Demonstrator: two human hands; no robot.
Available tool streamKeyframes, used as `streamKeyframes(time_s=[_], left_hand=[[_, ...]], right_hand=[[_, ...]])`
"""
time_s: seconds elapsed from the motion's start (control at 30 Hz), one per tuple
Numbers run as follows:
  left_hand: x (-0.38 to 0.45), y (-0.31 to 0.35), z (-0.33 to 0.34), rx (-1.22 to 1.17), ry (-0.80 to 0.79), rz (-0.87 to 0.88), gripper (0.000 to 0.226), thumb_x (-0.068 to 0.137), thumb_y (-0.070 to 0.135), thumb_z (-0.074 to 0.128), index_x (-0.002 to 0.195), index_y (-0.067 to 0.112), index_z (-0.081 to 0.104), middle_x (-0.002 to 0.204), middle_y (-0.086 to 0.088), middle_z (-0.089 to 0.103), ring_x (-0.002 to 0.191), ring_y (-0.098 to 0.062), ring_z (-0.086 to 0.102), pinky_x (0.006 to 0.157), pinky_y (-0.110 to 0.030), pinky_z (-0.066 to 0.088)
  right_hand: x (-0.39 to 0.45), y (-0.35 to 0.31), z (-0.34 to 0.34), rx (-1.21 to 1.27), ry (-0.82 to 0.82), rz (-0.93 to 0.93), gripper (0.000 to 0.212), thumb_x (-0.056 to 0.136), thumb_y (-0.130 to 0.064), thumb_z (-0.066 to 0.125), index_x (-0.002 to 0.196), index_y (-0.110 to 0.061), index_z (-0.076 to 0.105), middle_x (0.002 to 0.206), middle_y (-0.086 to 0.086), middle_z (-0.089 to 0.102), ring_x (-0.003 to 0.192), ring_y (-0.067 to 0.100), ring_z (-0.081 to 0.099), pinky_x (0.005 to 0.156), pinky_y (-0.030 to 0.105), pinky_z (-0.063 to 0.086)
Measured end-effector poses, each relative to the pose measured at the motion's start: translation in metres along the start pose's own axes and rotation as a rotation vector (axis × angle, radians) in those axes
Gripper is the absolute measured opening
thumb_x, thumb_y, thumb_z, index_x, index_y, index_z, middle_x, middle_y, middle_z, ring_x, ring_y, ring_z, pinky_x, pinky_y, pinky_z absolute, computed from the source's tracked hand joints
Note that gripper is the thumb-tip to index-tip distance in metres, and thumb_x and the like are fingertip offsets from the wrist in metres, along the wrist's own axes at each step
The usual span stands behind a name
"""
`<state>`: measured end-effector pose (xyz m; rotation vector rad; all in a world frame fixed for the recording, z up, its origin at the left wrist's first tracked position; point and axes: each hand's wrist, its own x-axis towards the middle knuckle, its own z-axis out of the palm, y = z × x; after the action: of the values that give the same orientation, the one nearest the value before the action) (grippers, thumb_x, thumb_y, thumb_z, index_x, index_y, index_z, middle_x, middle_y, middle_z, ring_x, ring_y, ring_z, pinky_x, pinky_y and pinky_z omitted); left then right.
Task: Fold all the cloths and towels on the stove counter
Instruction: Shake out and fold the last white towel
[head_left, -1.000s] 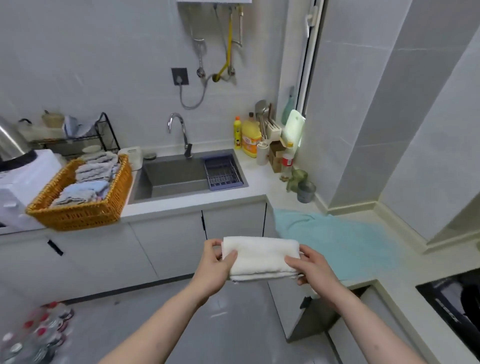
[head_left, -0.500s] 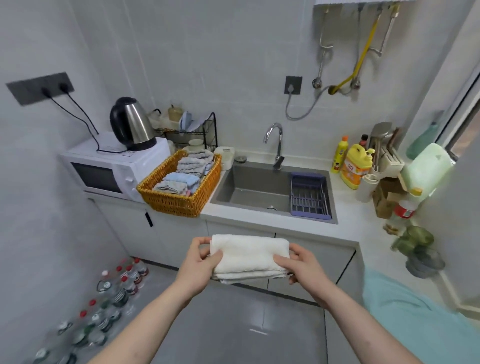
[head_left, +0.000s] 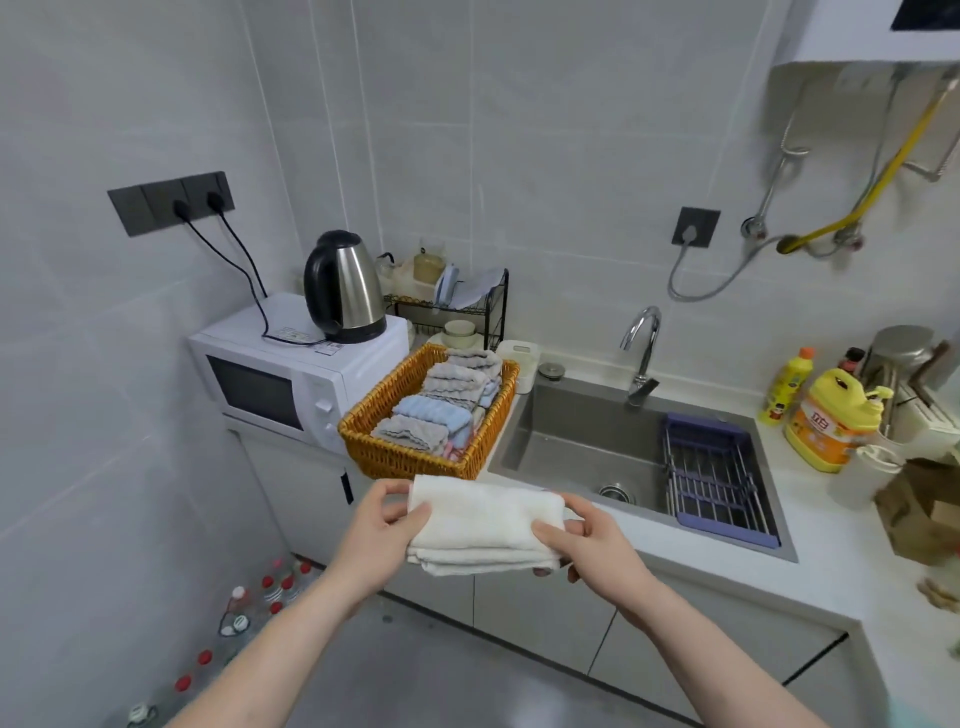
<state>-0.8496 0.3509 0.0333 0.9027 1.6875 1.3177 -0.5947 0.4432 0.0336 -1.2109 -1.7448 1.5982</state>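
Note:
A folded white towel (head_left: 483, 522) hangs in the air just in front of the counter edge, held flat between both hands. My left hand (head_left: 376, 530) grips its left end, thumb on top. My right hand (head_left: 587, 543) grips its right end, thumb on top and fingers beneath. Right behind the towel stands a wicker basket (head_left: 387, 452) on the counter, holding several folded grey, blue and pink cloths (head_left: 441, 410).
A white microwave (head_left: 291, 379) with a steel kettle (head_left: 343, 288) on top stands left of the basket. The sink (head_left: 587, 447) with a purple rack (head_left: 714, 475) lies to the right, with yellow detergent bottles (head_left: 826, 415) beyond. Water bottles (head_left: 249, 608) stand on the floor.
My view has swung left, away from the teal towel on the stove counter, toward the basket and microwave. Both hands have carried the folded white towel close to the basket.

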Motion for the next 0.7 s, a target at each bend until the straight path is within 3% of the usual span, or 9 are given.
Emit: streamKeyframes(time_s=[0.2, 0.33, 0.57, 0.63, 0.7], left_hand=[[0.074, 0.001, -0.046, 0.024, -0.006, 0.016, 0.023, 0.098, 0.016, 0.066, 0.117, 0.015, 0.055, 0.108, -0.009, 0.075, 0.094, -0.023, 0.074, 0.066, -0.019, 0.054], [0.119, -0.005, -0.064, 0.017, 0.004, -0.015, 0.02, 0.097, 0.014, 0.068, 0.114, 0.016, 0.056, 0.112, -0.014, 0.073, 0.097, -0.028, 0.073, 0.08, -0.035, 0.059], [0.2, -0.009, -0.073, 0.082, 0.039, -0.021, 0.03, 0.097, 0.018, 0.066, 0.124, 0.02, 0.055, 0.12, -0.005, 0.066, 0.106, -0.018, 0.066, 0.085, -0.031, 0.055], [0.224, -0.008, -0.072, 0.111, 0.048, -0.035, 0.029, 0.097, 0.019, 0.065, 0.124, 0.024, 0.055, 0.122, -0.002, 0.065, 0.108, -0.016, 0.064, 0.088, -0.031, 0.053], [0.248, -0.005, -0.068, 0.136, 0.063, -0.054, 0.029, 0.098, 0.021, 0.064, 0.124, 0.028, 0.055, 0.121, 0.002, 0.064, 0.108, -0.014, 0.063, 0.083, -0.027, 0.052]], right_hand=[[0.064, -0.015, 0.039, 0.002, 0.049, -0.009, 0.035, 0.093, -0.038, 0.07, 0.126, -0.037, 0.059, 0.095, 0.015, 0.076, 0.086, 0.03, 0.075, 0.064, 0.03, 0.047], [0.099, -0.024, 0.059, 0.032, 0.056, 0.008, 0.034, 0.094, -0.037, 0.069, 0.126, -0.035, 0.058, 0.093, 0.01, 0.077, 0.084, 0.028, 0.076, 0.065, 0.03, 0.046], [0.183, -0.028, 0.065, 0.011, 0.066, 0.045, 0.04, 0.089, -0.043, 0.073, 0.126, -0.034, 0.061, 0.085, 0.0, 0.078, 0.079, 0.024, 0.075, 0.062, 0.028, 0.053], [0.212, -0.025, 0.063, 0.005, 0.07, 0.051, 0.044, 0.088, -0.043, 0.075, 0.128, -0.033, 0.06, 0.072, -0.006, 0.072, 0.068, 0.014, 0.068, 0.063, 0.025, 0.054], [0.242, -0.022, 0.059, 0.011, 0.068, 0.069, 0.049, 0.087, -0.043, 0.075, 0.132, -0.031, 0.058, 0.075, 0.0, 0.071, 0.066, 0.009, 0.064, 0.063, 0.023, 0.055]])
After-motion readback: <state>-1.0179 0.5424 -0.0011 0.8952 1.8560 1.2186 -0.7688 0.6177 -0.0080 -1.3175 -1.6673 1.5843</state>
